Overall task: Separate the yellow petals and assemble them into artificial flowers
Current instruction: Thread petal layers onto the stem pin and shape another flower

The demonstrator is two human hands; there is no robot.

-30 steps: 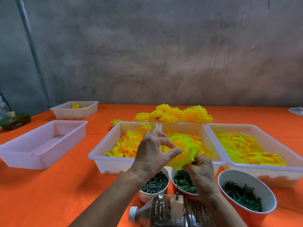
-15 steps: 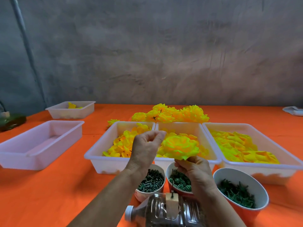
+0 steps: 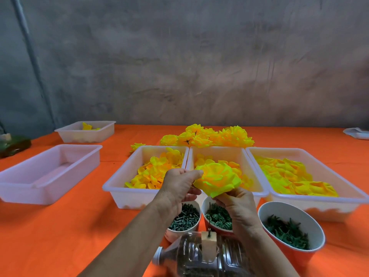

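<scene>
Flower (image 3: 217, 179) face-up, right hand (image 3: 238, 204) beneath

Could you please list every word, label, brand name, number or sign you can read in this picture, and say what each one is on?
None: no text can be read anywhere in the head view.
The white plastic trays show plain walls with no print.
The red paper cups show no print.
The clear plastic bottle lying on its side shows no label.
The orange tablecloth and the grey wall carry no sign.
</scene>
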